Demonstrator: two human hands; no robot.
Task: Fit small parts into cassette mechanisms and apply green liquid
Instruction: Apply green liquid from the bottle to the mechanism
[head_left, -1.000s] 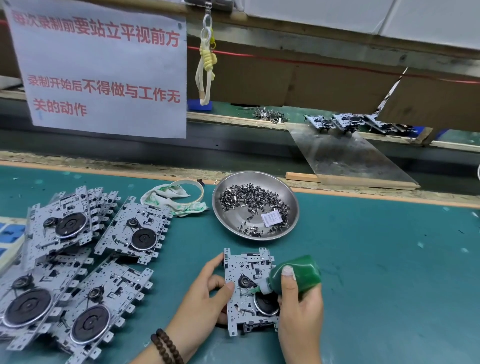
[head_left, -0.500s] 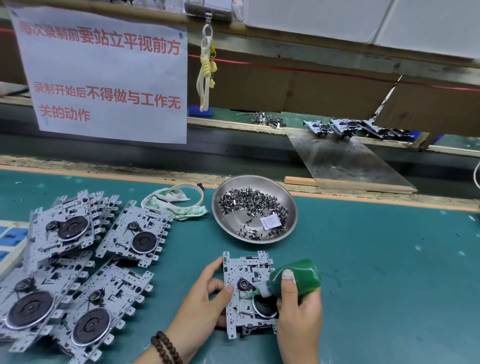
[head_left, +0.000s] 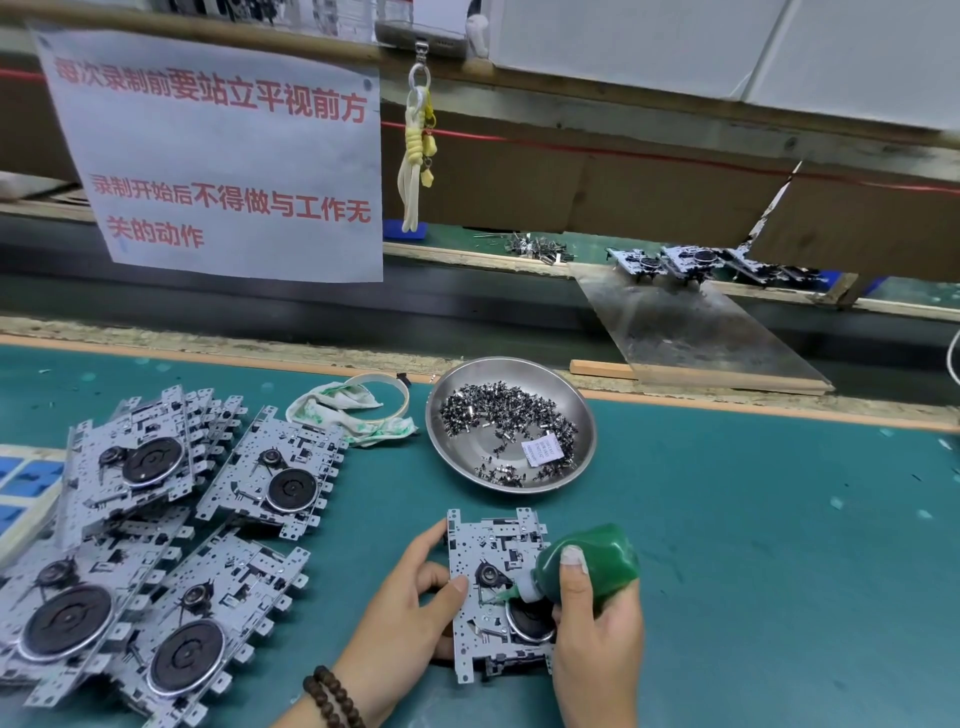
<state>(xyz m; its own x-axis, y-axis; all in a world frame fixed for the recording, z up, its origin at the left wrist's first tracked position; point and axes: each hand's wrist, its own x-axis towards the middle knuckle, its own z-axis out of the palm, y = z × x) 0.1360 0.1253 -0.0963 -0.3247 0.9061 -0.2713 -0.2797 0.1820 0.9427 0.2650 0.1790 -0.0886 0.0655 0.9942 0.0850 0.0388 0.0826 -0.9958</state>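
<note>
Mechanism (head_left: 493, 587) lies flat near the worktop's (head_left: 753, 571) front edge, stiff stamped metal, light, likely sharp-edged; left hand (head_left: 410, 608) pinches its left rim; right hand (head_left: 597, 634) wraps the soft green bottle (head_left: 597, 556), nozzle (head_left: 511, 596) touching beside the small pulley (head_left: 488, 574); squeeze gently.

Head view, down over bench (head_left: 727, 571)

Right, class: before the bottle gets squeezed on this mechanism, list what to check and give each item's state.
1. Left hand steadies the mechanism: ok.
2. Right hand grips the bottle: ok.
3. Nozzle over the mechanism, beside the small pulley: ok.
4. Nozzle touching metal: cannot tell.
5. Liquid already out: cannot tell.
6. Bowl of parts clear of both hands: ok.
</note>
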